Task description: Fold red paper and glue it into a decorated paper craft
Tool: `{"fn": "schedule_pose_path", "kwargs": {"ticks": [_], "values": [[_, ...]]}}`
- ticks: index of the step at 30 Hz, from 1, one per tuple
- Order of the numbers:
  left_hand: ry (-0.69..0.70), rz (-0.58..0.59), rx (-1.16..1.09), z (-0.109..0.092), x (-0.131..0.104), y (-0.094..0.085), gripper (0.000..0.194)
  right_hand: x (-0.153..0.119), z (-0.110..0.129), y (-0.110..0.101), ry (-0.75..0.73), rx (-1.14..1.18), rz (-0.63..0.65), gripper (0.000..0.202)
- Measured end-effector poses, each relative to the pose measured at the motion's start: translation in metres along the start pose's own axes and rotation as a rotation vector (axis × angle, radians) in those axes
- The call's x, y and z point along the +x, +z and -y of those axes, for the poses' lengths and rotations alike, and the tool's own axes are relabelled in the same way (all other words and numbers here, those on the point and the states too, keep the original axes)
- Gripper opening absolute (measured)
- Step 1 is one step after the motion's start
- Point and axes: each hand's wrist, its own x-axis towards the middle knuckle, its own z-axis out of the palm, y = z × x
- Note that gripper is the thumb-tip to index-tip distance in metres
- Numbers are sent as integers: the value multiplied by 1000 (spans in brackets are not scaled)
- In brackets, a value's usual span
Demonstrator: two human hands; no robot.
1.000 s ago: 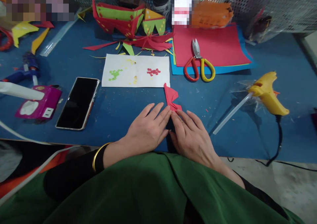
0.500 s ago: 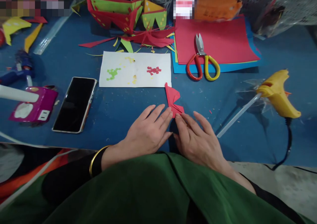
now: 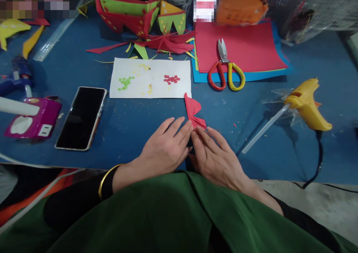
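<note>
A small folded piece of red paper [image 3: 193, 109] lies at the middle of the table, with a notch on its right side. Its lower end is covered by my fingertips. My left hand [image 3: 166, 144] holds it from the left, fingers stretched over its lower edge. From the right, my right hand [image 3: 216, 150] pinches the same lower edge, its index finger close against the left fingertips. Both thumbs are tucked low beside the fold, partly hidden. Just above the paper is a white card [image 3: 151, 90] bearing tiny green, yellow and red paper squares.
Scissors [image 3: 223, 55] rest on red and blue sheets [image 3: 251, 47]. At right stands a yellow glue gun [image 3: 307, 103] with its stick; a phone [image 3: 82, 118] and purple box [image 3: 36, 116] lie left. Folded paper pieces [image 3: 128, 21] and red scraps [image 3: 167, 44] are at the back.
My right fingertips have slid slightly left along the red paper's lower edge, closer to my left hand. The whole view has shifted a little; the left hand keeps its place on the paper.
</note>
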Motion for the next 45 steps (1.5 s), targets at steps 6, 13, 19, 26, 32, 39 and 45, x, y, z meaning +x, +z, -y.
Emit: {"fn": "schedule_pose_path", "kwargs": {"ticks": [6, 13, 19, 26, 32, 39, 45], "values": [[-6, -13, 12, 0, 0, 0, 46, 0, 0, 0, 40, 13, 11, 40], [-16, 13, -23, 2, -1, 1, 47, -5, -1, -2, 102, 41, 3, 37], [-9, 16, -8, 0, -1, -1, 46, -5, -1, -3, 108, 58, 6, 38], [21, 3, 33, -3, 3, -3, 44, -7, -2, -2, 108, 51, 7, 37], [37, 5, 59, -4, 2, -5, 41, -9, 1, -1, 132, 76, 5, 37], [41, -63, 30, -4, 3, -2, 41, -5, -2, 1, 111, 144, 0, 41], [46, -32, 31, -3, 3, -1, 41, -5, -2, 0, 83, 128, 14, 42]]}}
